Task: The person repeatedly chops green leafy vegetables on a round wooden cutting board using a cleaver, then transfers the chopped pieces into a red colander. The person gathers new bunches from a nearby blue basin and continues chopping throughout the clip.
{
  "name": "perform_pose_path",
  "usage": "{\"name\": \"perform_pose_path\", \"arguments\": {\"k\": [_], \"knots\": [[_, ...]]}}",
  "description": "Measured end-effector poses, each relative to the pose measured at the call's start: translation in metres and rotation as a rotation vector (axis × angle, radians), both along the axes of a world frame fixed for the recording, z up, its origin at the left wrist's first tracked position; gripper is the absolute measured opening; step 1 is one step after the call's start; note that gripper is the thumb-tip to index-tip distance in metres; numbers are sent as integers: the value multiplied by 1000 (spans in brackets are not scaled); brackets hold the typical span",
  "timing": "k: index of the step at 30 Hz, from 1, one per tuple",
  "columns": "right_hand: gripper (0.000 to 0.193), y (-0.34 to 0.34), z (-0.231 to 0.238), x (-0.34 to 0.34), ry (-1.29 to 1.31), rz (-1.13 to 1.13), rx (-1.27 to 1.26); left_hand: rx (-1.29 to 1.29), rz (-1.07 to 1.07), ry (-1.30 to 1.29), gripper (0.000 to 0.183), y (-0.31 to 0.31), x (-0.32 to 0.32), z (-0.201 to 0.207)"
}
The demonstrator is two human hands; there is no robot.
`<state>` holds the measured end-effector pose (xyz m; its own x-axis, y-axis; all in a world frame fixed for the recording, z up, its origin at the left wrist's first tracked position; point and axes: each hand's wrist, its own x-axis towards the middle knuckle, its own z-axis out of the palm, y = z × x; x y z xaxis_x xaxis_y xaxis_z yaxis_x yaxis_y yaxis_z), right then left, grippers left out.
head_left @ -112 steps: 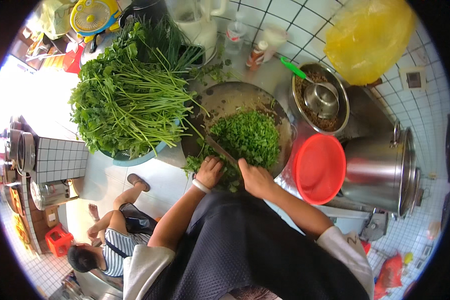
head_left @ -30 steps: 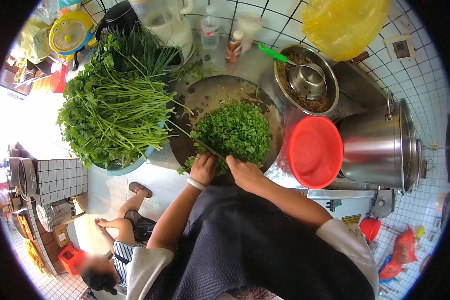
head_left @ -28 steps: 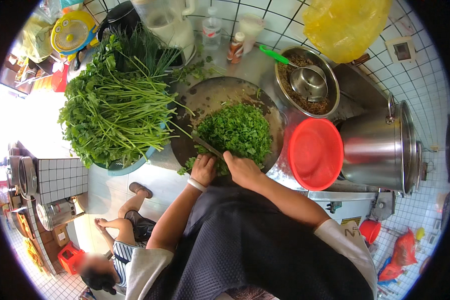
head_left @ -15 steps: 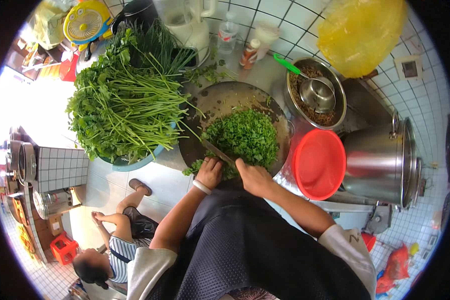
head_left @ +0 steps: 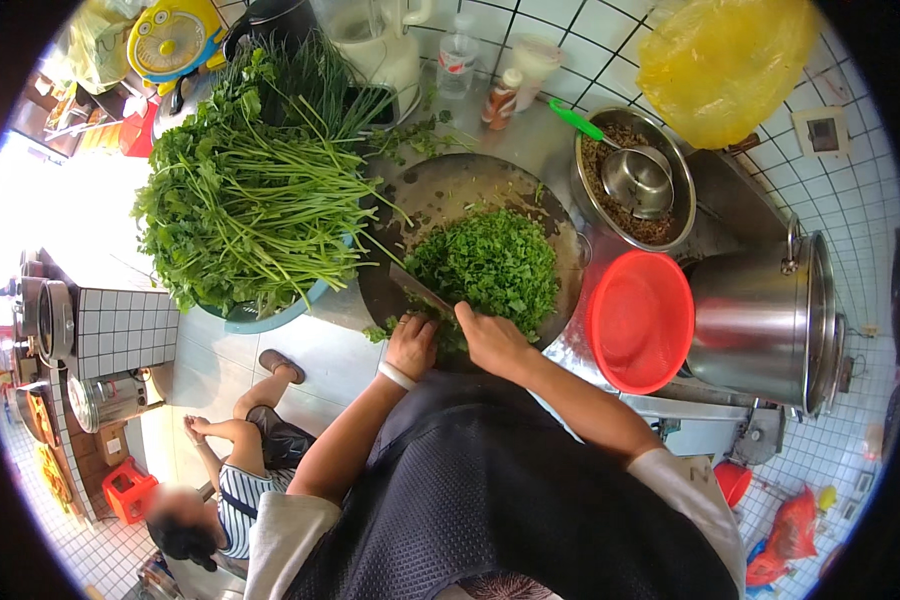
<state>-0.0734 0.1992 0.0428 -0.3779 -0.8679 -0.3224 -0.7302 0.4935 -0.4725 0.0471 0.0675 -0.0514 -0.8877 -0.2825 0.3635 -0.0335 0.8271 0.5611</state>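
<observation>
A kitchen knife [head_left: 416, 289] is in my right hand [head_left: 496, 343], its fingers wrapped round the handle. Its blade slants up and left across the round chopping board [head_left: 460, 183], along the near side of a heap of chopped cilantro [head_left: 490, 262]. Just left of the blade, my left hand [head_left: 412, 346] presses with bent fingers on a bunch of uncut cilantro [head_left: 378, 330] near the board's front edge. Part of that bunch is hidden under the hands. A white band circles my left wrist.
Left of the board, a blue-green basin [head_left: 280, 318] overflows with long-stemmed cilantro [head_left: 260, 200]. A red plastic basin [head_left: 640, 320], a steel bowl [head_left: 684, 190] with a ladle [head_left: 638, 183] and a large steel pot [head_left: 755, 320] stand at right. A person [head_left: 240, 500] sits at lower left.
My right hand and the knife have shifted slightly left and up, toward my left hand. The left hand has moved a little left and still presses the cilantro.
</observation>
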Motion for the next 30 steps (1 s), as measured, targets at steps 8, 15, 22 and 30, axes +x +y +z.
{"name": "perform_pose_path", "arguments": {"k": [8, 15, 22, 30], "knots": [[21, 1, -22, -11, -129, -144, -70, 105, 26, 46, 21, -1, 6, -20], [20, 20, 3, -1, 21, -56, -6, 142, 137, 65, 21, 10, -5, -10], [22, 24, 10, -2, 19, -28, -79, 47, 131, -116, 32, 8, 14, 41], [20, 27, 5, -2, -20, -26, -88, 177, 144, -41, 29, 5, 25, 11]]}}
